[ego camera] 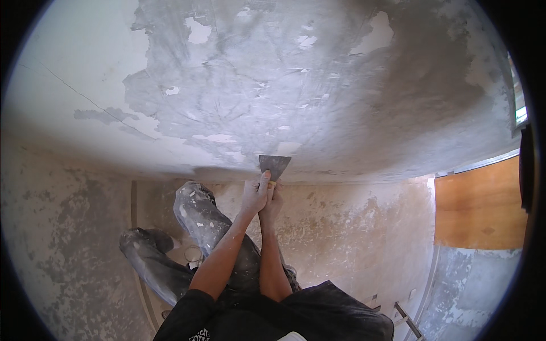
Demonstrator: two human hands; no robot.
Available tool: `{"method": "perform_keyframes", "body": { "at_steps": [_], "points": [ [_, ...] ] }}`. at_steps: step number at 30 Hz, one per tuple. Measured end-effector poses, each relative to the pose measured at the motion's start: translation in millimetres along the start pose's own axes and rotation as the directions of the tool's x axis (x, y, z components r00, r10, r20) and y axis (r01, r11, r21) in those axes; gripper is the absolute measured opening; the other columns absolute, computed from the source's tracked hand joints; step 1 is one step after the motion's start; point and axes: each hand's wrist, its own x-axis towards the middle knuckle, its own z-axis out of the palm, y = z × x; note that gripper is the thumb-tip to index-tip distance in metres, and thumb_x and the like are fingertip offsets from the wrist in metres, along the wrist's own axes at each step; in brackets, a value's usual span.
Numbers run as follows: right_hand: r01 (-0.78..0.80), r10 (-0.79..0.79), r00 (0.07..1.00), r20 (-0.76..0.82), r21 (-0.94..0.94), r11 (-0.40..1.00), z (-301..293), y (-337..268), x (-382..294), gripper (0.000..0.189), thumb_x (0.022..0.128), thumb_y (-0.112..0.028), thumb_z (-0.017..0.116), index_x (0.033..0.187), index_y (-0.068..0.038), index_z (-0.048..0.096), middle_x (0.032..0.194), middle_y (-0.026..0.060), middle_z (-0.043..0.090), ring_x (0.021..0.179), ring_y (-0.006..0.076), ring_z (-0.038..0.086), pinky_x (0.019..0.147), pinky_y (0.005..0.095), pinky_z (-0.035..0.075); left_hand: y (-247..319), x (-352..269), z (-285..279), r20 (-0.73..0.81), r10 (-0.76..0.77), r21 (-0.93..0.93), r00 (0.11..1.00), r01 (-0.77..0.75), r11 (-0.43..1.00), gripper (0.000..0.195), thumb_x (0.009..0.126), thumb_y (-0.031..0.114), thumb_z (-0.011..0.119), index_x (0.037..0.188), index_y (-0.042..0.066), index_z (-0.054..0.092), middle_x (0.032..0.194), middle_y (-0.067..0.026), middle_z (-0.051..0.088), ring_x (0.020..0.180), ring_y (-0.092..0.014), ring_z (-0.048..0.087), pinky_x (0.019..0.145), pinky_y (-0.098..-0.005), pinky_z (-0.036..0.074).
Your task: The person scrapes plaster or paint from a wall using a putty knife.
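Both hands are together on one scraper with a wide, dark metal blade (274, 165). My left hand (254, 198) wraps the handle from the left, thumb pointing up toward the blade. My right hand (273, 205) grips it close alongside. A bit of yellow handle (271, 183) shows between the fingers; most of the handle is hidden. The blade's edge is at the lower part of a wall (256, 98), just below a pale remnant of coating (288, 148). Grey patches with ragged edges cover the wall's middle, and white coating lies to the left.
My dusty, paint-spotted trouser legs (204, 213) are bent below the wall. White flakes speckle the surface below (332, 226). An orange-brown wooden panel (477, 204) stands at right, and part of a ladder (408, 319) shows at lower right. A thin crack (85, 97) crosses the wall's left side.
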Motion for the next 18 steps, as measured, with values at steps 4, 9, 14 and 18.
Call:
{"method": "perform_keyframes", "body": {
  "at_steps": [4,9,14,18],
  "points": [
    [-0.087,0.087,0.996,0.002,-0.025,0.996,0,-1,-1,0.031,0.092,-0.026,0.045,0.102,0.002,0.056,0.087,0.0098,0.062,0.084,0.0144,0.057,0.072,0.0287,0.044,-5,2,-2,-0.062,0.045,0.105,0.997,-0.038,0.994,0.043,0.093,0.029,0.047,0.066,-0.003,0.056,0.050,-0.0046,0.051,0.049,-0.011,0.050,0.048,-0.0283,0.039],
    [-0.042,0.041,0.999,0.016,0.070,0.997,6,-8,-4,0.034,0.093,-0.031,0.045,0.106,-0.001,0.055,0.087,0.0112,0.062,0.082,0.0142,0.056,0.071,0.0290,0.043,-1,5,-7,-0.020,0.199,0.180,0.980,-0.192,0.965,0.040,0.093,0.025,0.048,0.063,-0.001,0.055,0.052,-0.0061,0.050,0.047,-0.014,0.047,0.048,-0.0302,0.037],
    [-0.027,0.027,1.000,-0.001,0.005,1.000,3,2,-2,0.034,0.092,-0.030,0.046,0.108,-0.001,0.054,0.086,0.0133,0.062,0.082,0.0168,0.058,0.071,0.0300,0.044,2,3,-7,0.010,0.082,0.131,0.997,-0.083,0.988,0.042,0.093,0.027,0.047,0.065,-0.002,0.056,0.053,-0.0042,0.052,0.050,-0.010,0.047,0.049,-0.0288,0.038],
    [0.059,-0.068,0.994,-0.088,-0.104,0.993,1,9,3,0.035,0.091,-0.029,0.048,0.109,0.000,0.054,0.083,0.0163,0.063,0.078,0.0214,0.060,0.070,0.0312,0.045,11,1,-6,0.091,-0.066,0.024,0.994,0.064,0.998,0.044,0.094,0.030,0.045,0.067,-0.003,0.056,0.056,-0.0027,0.054,0.053,-0.008,0.048,0.051,-0.0272,0.040]
  ]
}}
